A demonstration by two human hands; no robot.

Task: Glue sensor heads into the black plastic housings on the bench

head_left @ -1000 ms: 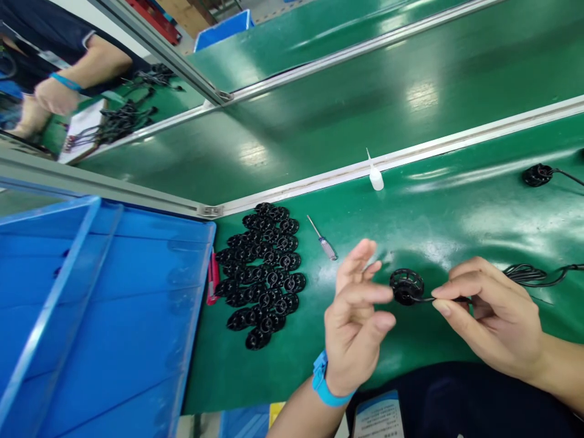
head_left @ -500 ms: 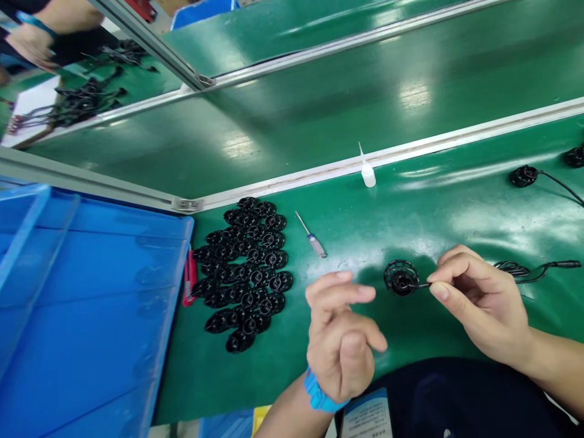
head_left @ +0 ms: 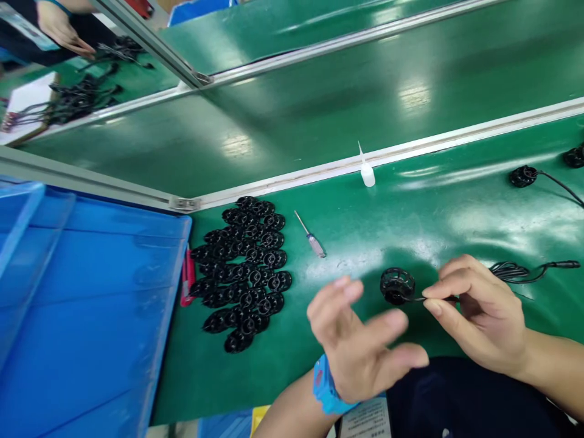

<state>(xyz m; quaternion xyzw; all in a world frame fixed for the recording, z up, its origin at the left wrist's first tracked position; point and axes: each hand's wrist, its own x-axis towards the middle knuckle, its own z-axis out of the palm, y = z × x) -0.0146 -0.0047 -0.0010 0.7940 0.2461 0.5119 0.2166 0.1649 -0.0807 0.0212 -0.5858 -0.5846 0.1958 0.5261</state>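
1. The right hand (head_left: 483, 316) is to the right of the pile of black round parts (head_left: 246, 267), well apart from it. Its thumb and first finger are pinched together on a thin black wire (head_left: 520, 272).
2. The wire ends in a little round black cage (head_left: 396, 285). The cage sticks out from the fingertips on the side toward the pile. I cannot tell if it touches the green desk (head_left: 433, 213).
3. The rest of the wire lies in loops on the desk, farther from the pile than the right hand.
4. The left hand (head_left: 360, 347) is between the pile and the right hand, a bit nearer to the person. Its fingers are spread apart and hold nothing. It looks blurry and has a blue wristband (head_left: 326, 386).
5. A small screwdriver (head_left: 311, 237) lies just right of the pile.
6. A white bottle (head_left: 366, 172) with a thin tip stands beyond the screwdriver, farther from the pile.
7. A big blue bin (head_left: 91, 304) sits left of the pile, with a red thing (head_left: 187, 280) between them.
8. Another black cage (head_left: 523, 176) with a wire lies far right of the pile.
9. A co-worker's hand (head_left: 59, 27) is far behind the pile, to the left.
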